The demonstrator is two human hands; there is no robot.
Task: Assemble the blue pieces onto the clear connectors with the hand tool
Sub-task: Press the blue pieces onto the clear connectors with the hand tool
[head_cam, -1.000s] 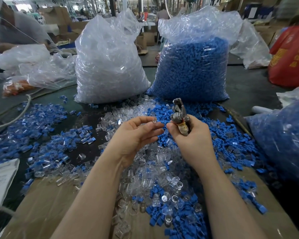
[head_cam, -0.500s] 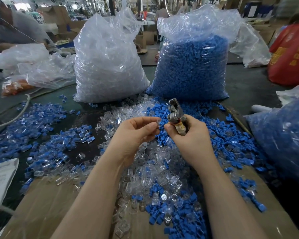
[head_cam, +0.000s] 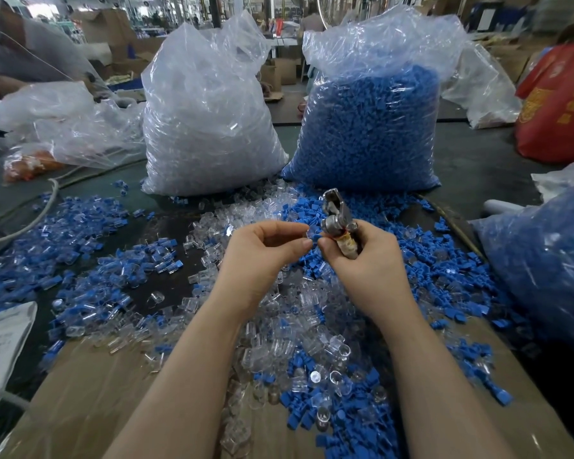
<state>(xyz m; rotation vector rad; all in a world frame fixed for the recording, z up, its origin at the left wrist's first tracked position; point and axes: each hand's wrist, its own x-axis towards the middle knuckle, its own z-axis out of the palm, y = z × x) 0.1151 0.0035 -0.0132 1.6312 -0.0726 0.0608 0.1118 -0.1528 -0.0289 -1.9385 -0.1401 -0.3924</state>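
Clearly light, rigid and slick, the clear connector point(head_cam: 307, 234) pinched in the left hand point(head_cam: 262, 256) meets a blue piece point(head_cam: 316, 237) at twelve o'clock above the desk point(head_cam: 80, 376), best held by its sides, while the right hand point(head_cam: 362, 256) grips the hand tool point(head_cam: 337, 223).

Two hands point(head_cam: 269, 250); one hand tool point(head_cam: 337, 223); two upright sacks point(head_cam: 206, 120); loose pieces point(head_cam: 421, 260) uncountable.

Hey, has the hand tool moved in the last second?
Yes, slightly: the hand tool shifted left toward the left hand, judged against the blue bag.
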